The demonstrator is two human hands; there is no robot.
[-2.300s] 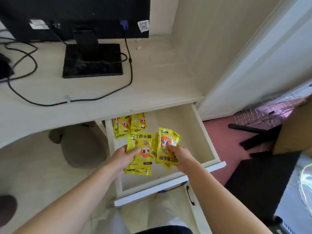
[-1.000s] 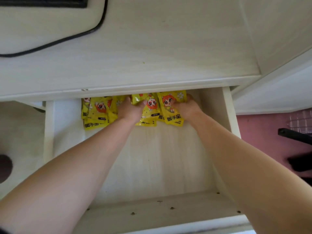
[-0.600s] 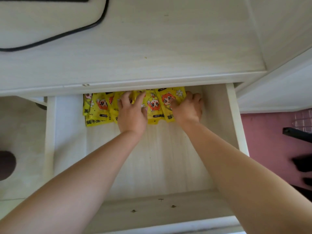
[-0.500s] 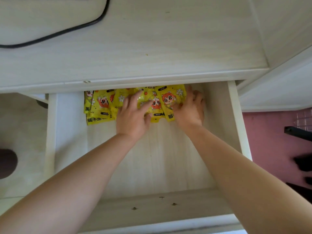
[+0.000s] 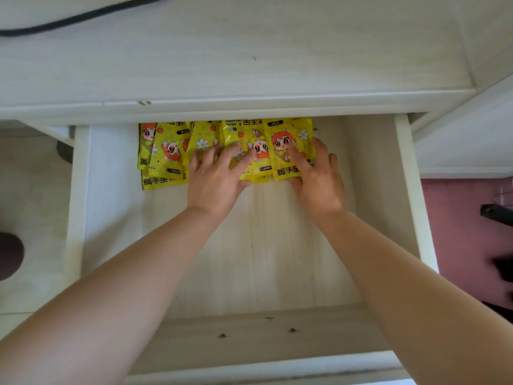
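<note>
Several yellow hand-warmer packets (image 5: 166, 151) with a cartoon face lie in an overlapping row at the back of an open pale wooden drawer (image 5: 80, 207), partly under the desk edge. My left hand (image 5: 215, 179) lies flat with spread fingers on the middle packets. My right hand (image 5: 316, 176) rests with straight fingers on the rightmost packet (image 5: 286, 143). Neither hand curls round anything.
The pale desk top (image 5: 249, 51) overhangs the drawer's back, with a black cable (image 5: 83, 15) at its top left. The drawer's front wall (image 5: 249, 337) is near me. A pink floor (image 5: 458, 232) with dark objects lies to the right.
Earlier I carried packets in both hands to the drawer's back and set them down. Since half a second ago both hands have stayed flat on them, fingers spread slightly wider.
</note>
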